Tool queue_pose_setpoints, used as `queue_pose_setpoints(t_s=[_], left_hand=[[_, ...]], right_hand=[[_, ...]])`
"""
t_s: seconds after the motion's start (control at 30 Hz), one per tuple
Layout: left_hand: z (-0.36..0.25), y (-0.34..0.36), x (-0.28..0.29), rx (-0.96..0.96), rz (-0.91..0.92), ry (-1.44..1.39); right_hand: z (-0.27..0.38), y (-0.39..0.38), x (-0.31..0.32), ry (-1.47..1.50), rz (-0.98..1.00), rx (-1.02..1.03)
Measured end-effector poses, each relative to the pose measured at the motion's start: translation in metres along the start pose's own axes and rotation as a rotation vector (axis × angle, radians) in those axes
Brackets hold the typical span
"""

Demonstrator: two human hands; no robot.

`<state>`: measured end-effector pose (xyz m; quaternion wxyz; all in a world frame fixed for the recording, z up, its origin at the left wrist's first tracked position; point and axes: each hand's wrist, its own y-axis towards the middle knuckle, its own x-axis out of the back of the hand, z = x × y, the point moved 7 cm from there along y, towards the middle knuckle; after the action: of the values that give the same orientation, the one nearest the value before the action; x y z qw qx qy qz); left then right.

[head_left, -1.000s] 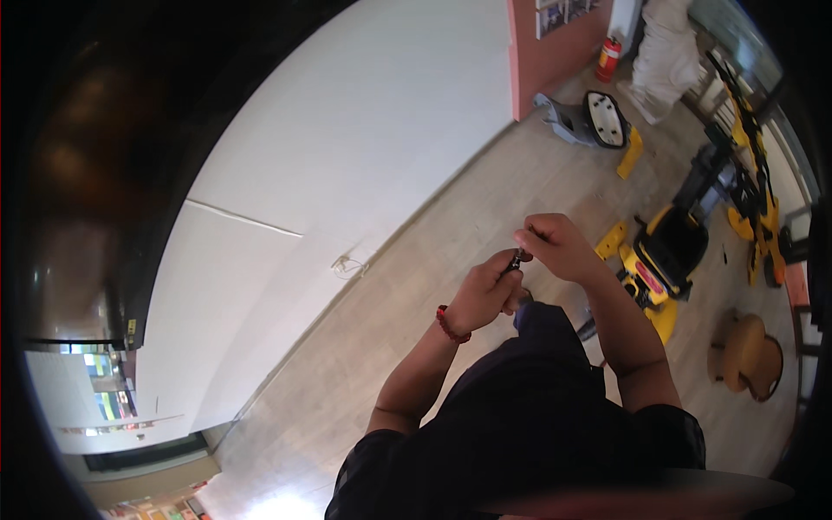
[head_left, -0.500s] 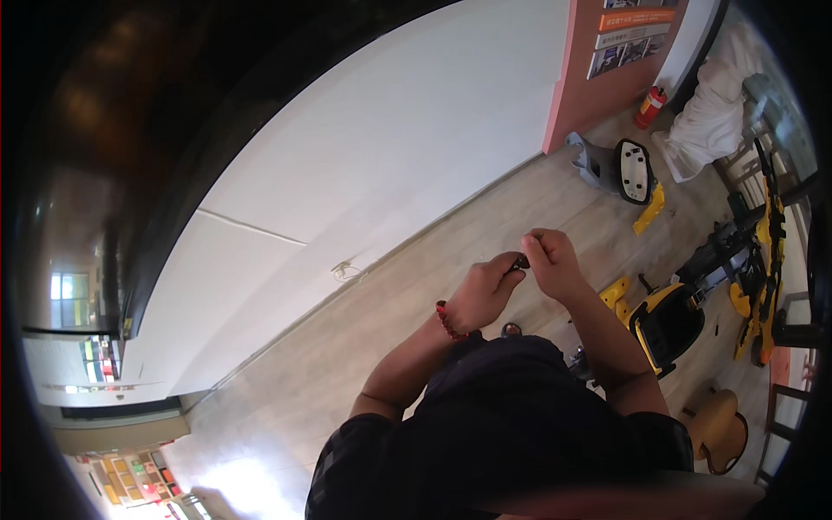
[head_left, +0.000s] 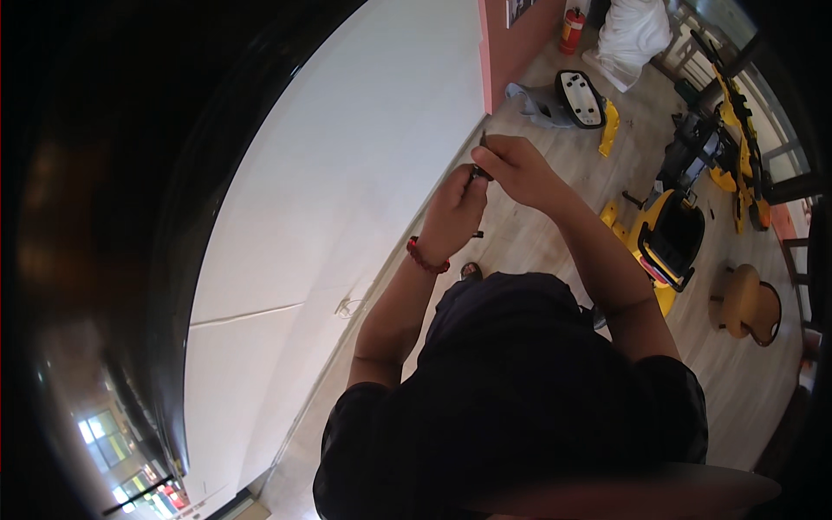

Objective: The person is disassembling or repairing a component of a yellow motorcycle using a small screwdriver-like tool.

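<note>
Both of my hands are raised together in front of my body, over the floor. My left hand [head_left: 455, 208], with a red beaded bracelet at the wrist, is closed round a small dark object [head_left: 477, 173] whose kind I cannot make out. A short dark end sticks out below that hand, near the wrist. Against it, my right hand [head_left: 518, 171] is closed too, thumb and fingers pinched. A thin, dark, pointed piece [head_left: 484, 139] rises out of its fingertips. The fingers hide most of what is held.
A long white panel [head_left: 303, 217] runs along the left. To the right lie a partly stripped yellow scooter [head_left: 659, 234], a scooter seat [head_left: 581, 100] with its underside showing and a yellow cover piece [head_left: 610, 128]. A brown chair [head_left: 741, 302] and a red fire extinguisher [head_left: 572, 31] stand beyond.
My view has turned, so the floor things sit higher and further left. Both hands have moved up and away from my body, staying together. The thin pointed piece now shows above my right fingers.
</note>
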<state>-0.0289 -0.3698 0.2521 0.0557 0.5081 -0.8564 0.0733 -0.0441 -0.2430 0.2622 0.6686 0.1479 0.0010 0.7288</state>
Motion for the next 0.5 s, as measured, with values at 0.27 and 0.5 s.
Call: queue_pose_setpoints(t_s=[0.27, 0.5], left_hand=[[0.058, 0.050, 0.056, 0.103, -0.104, -0.943], [0.088, 0.087, 0.098, 0.072, -0.258, -1.143]], right_hand=[[-0.061, 0.010, -0.040, -0.046, -0.130, -0.114], [-0.049, 0.042, -0.077, -0.467, -0.086, 0.074]])
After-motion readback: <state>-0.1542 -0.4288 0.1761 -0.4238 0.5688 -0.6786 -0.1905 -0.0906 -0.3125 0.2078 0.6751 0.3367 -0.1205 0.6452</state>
